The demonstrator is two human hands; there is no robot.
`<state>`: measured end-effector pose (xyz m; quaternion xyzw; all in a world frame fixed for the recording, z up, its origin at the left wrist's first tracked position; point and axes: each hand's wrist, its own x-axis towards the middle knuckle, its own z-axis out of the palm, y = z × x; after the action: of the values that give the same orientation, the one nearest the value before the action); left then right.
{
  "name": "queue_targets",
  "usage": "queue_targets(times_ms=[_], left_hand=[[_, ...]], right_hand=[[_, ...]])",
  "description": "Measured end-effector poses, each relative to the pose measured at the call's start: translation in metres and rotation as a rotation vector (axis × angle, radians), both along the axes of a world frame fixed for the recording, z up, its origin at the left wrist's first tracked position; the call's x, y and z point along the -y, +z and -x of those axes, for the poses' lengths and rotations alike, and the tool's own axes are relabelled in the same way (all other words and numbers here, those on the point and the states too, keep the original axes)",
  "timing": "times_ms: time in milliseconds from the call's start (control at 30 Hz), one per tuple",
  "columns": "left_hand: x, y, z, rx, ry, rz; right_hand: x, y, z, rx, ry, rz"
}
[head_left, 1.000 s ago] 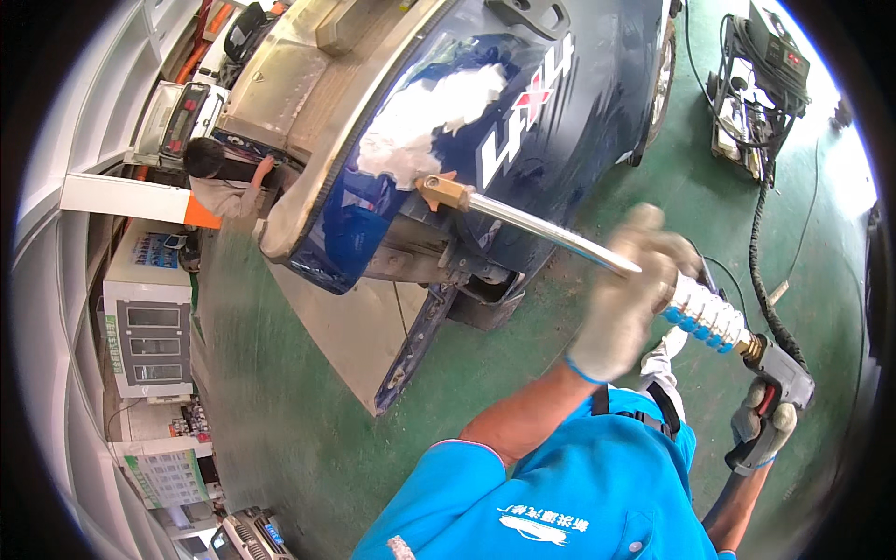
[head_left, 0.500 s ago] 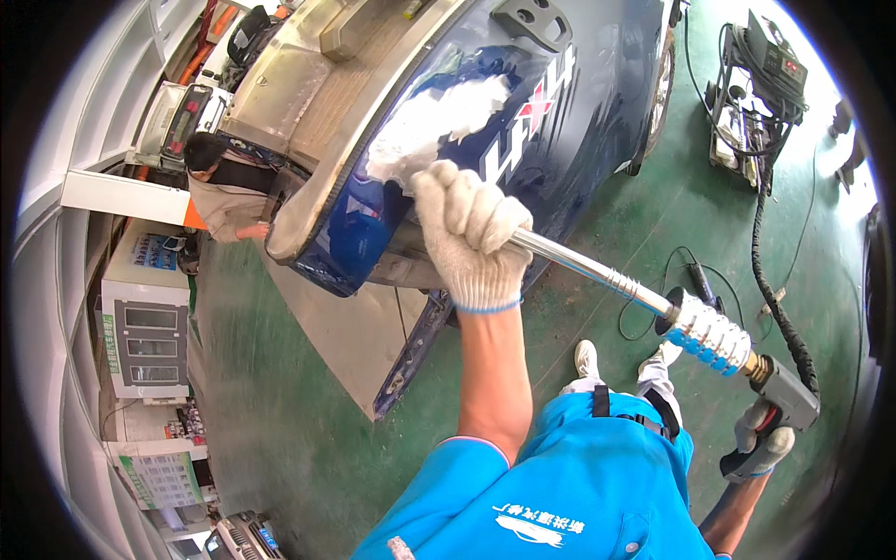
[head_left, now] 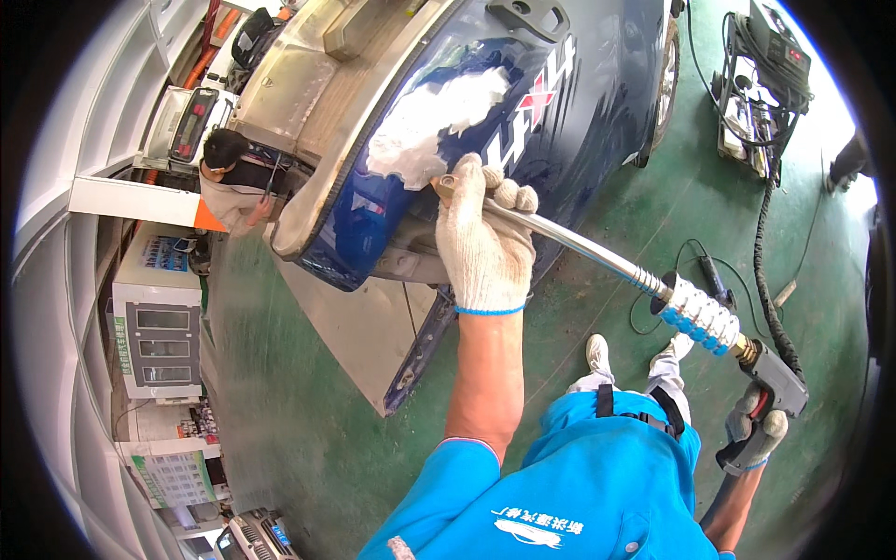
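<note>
L hand [head_left: 487, 245] wraps steel rod [head_left: 588, 250] nr tip, just beside blue truck [head_left: 607, 121]; R hand [head_left: 761, 433] grips grey gun [head_left: 780, 381], well apart fr truck

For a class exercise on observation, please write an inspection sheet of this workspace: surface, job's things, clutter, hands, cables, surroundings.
Surface: green floor, marked in places.
Job's things: blue truck with pale patch; silver rod with ribbed weight and handle. Tip contact: cannot tell.
Clutter: black tool on the floor.
Hands: both gloved; left hand grips the rod near its tip, right hand the handle.
Cables: thick cable from handle toward machine; thin cord loops near the black tool.
Surroundings: co-worker beside the truck.
</note>
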<state>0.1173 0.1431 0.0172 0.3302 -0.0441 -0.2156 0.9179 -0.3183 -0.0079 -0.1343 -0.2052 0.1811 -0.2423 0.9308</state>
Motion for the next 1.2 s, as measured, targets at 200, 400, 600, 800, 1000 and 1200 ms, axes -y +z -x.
queue_targets(times_ms=[200, 400, 600, 800, 1000, 1200], left_hand=[[-0.001, 0.0, -0.001, 0.019, -0.004, -0.017], [0.001, -0.001, -0.001, 0.011, -0.006, -0.033], [-0.001, -0.007, 0.007, 0.081, -0.054, 0.04], [0.051, -0.056, 0.111, 0.232, -0.394, 0.106], [0.062, -0.035, 0.109, -0.081, -0.354, 0.055], [0.062, -0.056, 0.147, -0.027, -0.389, 0.114]], right_hand=[[-0.001, 0.009, -0.009, -0.024, 0.028, 0.089], [-0.002, 0.013, -0.009, -0.043, -0.032, 0.076], [0.003, 0.017, -0.011, -0.007, 0.012, 0.138], [0.004, 0.017, -0.006, -0.026, -0.048, 0.047], [0.0, 0.014, 0.004, -0.024, -0.138, 0.04], [0.013, 0.026, -0.003, -0.018, -0.011, 0.059]])
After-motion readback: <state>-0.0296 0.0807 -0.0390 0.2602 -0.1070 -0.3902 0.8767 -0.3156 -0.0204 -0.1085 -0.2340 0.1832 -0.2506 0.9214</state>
